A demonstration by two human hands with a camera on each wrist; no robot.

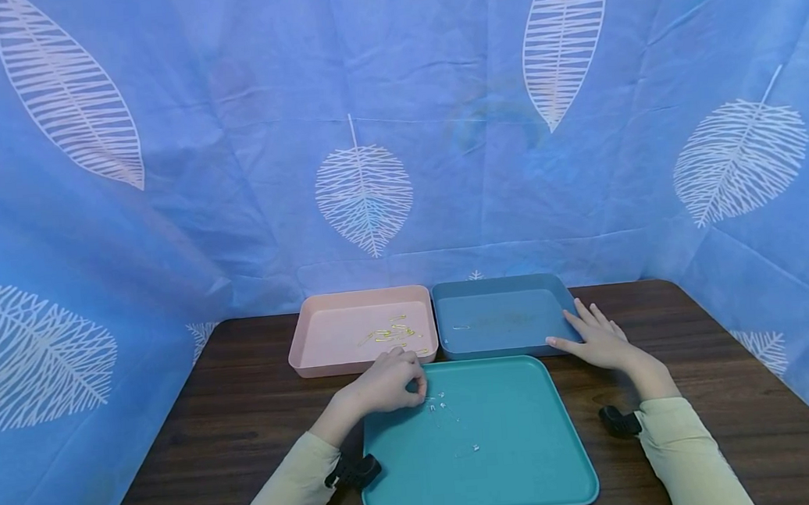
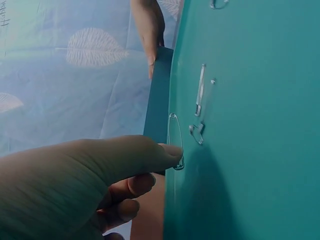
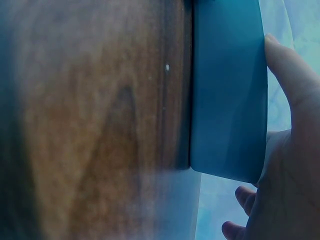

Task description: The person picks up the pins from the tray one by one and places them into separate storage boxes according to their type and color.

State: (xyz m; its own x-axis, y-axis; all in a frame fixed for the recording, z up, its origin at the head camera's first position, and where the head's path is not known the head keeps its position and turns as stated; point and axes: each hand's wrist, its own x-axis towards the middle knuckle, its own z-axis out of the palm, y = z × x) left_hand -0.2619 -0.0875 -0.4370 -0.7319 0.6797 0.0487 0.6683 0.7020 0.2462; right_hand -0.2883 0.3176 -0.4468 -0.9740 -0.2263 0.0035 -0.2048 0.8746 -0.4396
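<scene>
Between thumb and fingertip, my left hand (image 1: 385, 380) pinches a silver safety pin (image 2: 172, 115) over the far left part of the teal tray (image 1: 507, 410). Several more silver safety pins (image 2: 200, 91) lie loose on that tray near the hand, and a single one sits closer to its middle. My right hand (image 1: 597, 341) has its fingers spread and rests at the near right corner of the blue tray (image 1: 530, 330). One silver safety pin (image 1: 461, 327) lies in the blue tray's left part.
Left of the blue tray stands a pink tray (image 1: 332, 324) with several gold safety pins (image 1: 394, 334) in its right part. All three trays sit on a dark wooden table (image 1: 240, 420). A blue leaf-patterned cloth (image 1: 442, 187) hangs behind the table.
</scene>
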